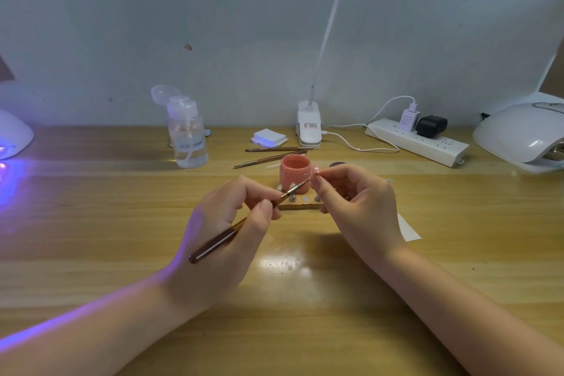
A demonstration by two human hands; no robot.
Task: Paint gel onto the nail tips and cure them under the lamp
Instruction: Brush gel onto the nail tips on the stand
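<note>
Left hand (pixel 225 223) pinches brown-handled gel brush (pixel 244 223); right hand (pixel 357 201) pinches small pink nail tip (pixel 316 172). Brace wrists on table, thin strokes, keep gel off edges

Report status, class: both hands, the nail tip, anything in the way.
Left hand grips brush. Right hand pinches nail tip in its fingers. Bristles at the tip, open gel pot just behind. Nothing in the way.

Left hand (pixel 232 217) grips brown-handled brush (pixel 244 224); right hand (pixel 357 201) pinches small nail tip (pixel 316 170) at bristle end. Behind grips: open pink gel jar (pixel 295 172), wooden tip stand (pixel 300 203). Far left: glowing white curing lamp (pixel 13 134). Far right: second white lamp (pixel 522 134).
</note>
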